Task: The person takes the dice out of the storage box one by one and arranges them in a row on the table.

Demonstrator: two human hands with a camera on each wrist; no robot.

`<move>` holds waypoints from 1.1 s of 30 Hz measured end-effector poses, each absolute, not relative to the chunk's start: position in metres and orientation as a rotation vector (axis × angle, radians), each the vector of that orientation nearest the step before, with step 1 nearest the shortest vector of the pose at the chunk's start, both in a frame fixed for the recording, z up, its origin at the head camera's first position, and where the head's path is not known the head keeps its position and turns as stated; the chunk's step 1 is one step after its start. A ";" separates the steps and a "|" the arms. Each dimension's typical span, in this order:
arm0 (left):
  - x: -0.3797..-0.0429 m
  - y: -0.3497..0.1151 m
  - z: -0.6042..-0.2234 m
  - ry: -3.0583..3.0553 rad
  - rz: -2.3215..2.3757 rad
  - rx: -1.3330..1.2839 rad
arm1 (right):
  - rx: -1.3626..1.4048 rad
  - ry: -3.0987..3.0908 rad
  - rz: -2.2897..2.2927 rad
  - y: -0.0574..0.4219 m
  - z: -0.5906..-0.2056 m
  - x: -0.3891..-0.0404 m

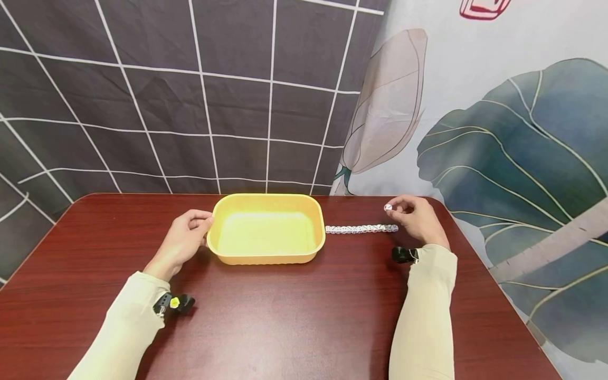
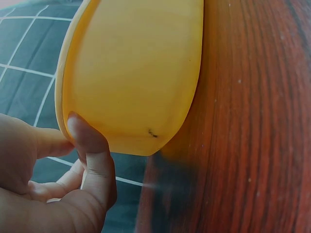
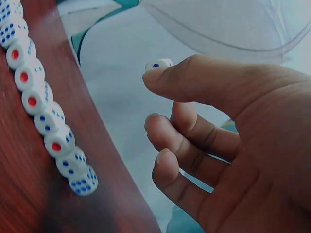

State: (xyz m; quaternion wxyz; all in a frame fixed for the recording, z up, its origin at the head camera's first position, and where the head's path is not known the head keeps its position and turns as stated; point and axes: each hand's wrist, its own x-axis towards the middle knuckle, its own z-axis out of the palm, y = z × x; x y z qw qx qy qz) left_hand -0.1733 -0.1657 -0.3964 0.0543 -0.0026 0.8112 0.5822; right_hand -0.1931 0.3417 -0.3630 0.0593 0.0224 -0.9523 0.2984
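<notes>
A yellow plastic tub stands on the table, its inside bare in the head view. My left hand pinches the tub's left end at the rim between thumb and fingers; the left wrist view shows the thumb against the outer wall. Off the tub's right side runs a straight row of white dice with blue and red pips, set side by side. Above the row's right end, my right hand pinches a single white die between thumb and fingertips, raised off the table and partly hidden by the thumb.
The dark red wooden table carries everything. Behind its far edge hangs a dark cloth with a white grid, beside a pale curtain printed with large leaves. Each wrist wears a black strapped device.
</notes>
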 end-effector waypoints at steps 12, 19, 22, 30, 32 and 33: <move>-0.172 -0.166 -0.395 2.465 1.774 -0.010 | -0.150 -2.883 0.884 0.366 -0.370 -0.180; -0.173 -0.166 -0.395 2.461 1.777 -0.003 | -0.203 -2.910 0.907 0.373 -0.378 -0.179; -0.173 -0.165 -0.396 2.460 1.774 0.000 | -0.233 -2.930 0.920 0.375 -0.382 -0.179; -0.172 -0.166 -0.393 2.469 1.769 -0.002 | -0.305 -3.013 0.957 0.374 -0.386 -0.181; -0.172 -0.166 -0.393 2.467 1.769 -0.003 | -0.313 -3.034 0.946 0.373 -0.387 -0.181; -0.172 -0.166 -0.393 2.465 1.770 -0.004 | -0.310 -3.044 0.939 0.373 -0.388 -0.181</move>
